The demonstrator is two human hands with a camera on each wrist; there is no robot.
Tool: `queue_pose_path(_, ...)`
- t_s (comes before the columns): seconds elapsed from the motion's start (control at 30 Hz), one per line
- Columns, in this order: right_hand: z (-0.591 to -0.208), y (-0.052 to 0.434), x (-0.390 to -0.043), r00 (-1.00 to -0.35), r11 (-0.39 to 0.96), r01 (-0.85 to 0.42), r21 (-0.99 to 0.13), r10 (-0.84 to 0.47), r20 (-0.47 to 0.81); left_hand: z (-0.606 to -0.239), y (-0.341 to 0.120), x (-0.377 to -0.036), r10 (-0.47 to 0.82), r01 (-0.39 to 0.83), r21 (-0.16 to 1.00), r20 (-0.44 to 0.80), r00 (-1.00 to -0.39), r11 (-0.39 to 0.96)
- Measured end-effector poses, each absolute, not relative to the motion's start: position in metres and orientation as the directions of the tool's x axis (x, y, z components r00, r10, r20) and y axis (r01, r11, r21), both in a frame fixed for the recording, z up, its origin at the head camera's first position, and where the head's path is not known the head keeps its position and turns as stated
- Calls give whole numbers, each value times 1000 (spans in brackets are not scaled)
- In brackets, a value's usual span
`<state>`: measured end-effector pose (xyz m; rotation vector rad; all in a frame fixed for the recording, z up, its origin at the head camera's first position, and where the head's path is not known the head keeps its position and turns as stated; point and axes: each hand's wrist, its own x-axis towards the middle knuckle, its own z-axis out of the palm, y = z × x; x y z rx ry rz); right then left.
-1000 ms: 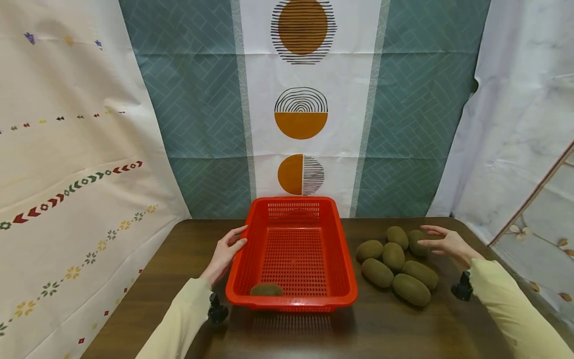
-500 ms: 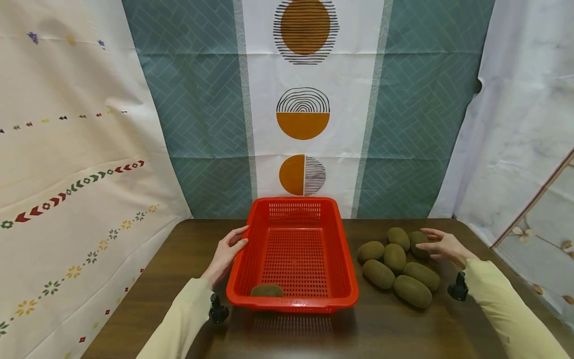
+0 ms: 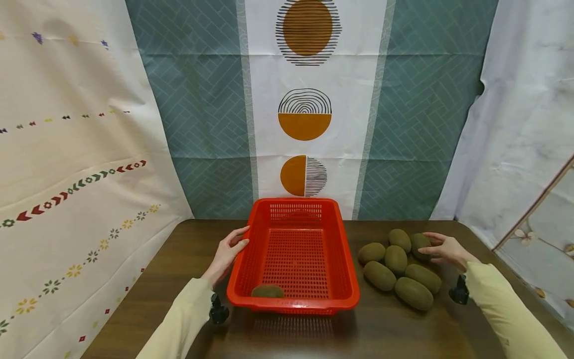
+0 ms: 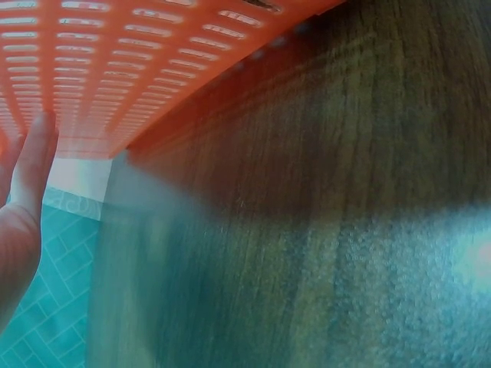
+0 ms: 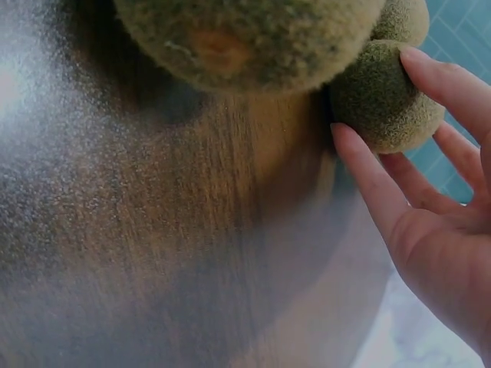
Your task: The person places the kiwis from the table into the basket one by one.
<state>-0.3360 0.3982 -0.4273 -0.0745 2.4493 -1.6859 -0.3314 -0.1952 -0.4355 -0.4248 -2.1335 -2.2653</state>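
I'm looking down at a dark wooden counter (image 3: pixel 314 334) with a red basket (image 3: pixel 350 289) in the middle, and so far only one kiwi (image 3: pixel 267 291) lies inside it, tucked into the near left corner of the perforated floor. That's the part I'd count as done. The rest is still outside: six kiwis sit in a loose cluster (image 3: pixel 396 271) on the counter to the right of the basket, several of them touching each other. My left hand (image 3: pixel 226 255) lies against the basket's left wall about halfway along, fingers straight and relaxed against the plastic, thumb near the rim; from the left wrist view I see the fingertips (image 4: pixel 34 153) flat on the slotted orange side, steadying it, not clutching. My right hand (image 3: pixel 446 249) is at the far right of the cluster, and its grip is closing around the far right kiwi (image 3: pixel 420 242): in the right wrist view the fingers (image 5: pixel 441 80) curve over the top of that fuzzy fruit (image 5: pixel 383 96) and the thumb presses in from below, so I call it a pinch on the fruit, though the kiwi still seems to sit on the counter among its neighbours. By my count, one is in, one is being taken, and five more wait untouched beside the basket.
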Motion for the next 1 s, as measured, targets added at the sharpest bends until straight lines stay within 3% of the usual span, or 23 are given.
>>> queue_pose_path(0.5, -425, 405, -333, -983, 295, 28, -955, -166, -80, -438, -195, -332, 172, 191, 977, 205, -964, -94)
queue_pose_path(1.0, -389, 392, -338, -915, 172, -57, -983, -402, -17, -436, -195, -330, 180, 183, 979, 197, -964, -91)
